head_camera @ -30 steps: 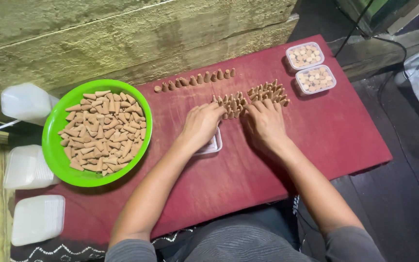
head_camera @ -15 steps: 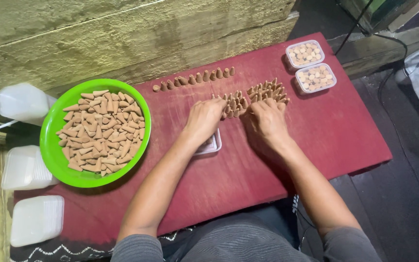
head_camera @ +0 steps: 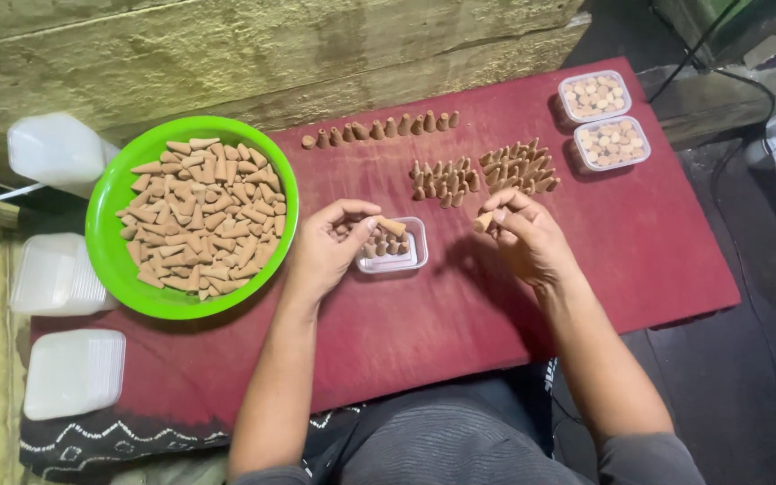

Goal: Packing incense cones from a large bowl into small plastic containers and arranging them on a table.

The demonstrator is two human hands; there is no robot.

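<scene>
Cone (head_camera: 392,226) pinched in left fingers (head_camera: 363,224) above small tray (head_camera: 419,259); right fingers (head_camera: 505,216) pinch another cone (head_camera: 483,221).

Two bare forearms reach forward from the bottom of the view, elbows apart, wrists angled slightly toward each other. The left hand (head_camera: 330,247) is curled, thumb and forefinger pinched together. The right hand (head_camera: 527,235) is likewise curled, its fingertips pinched and pointing left.
</scene>
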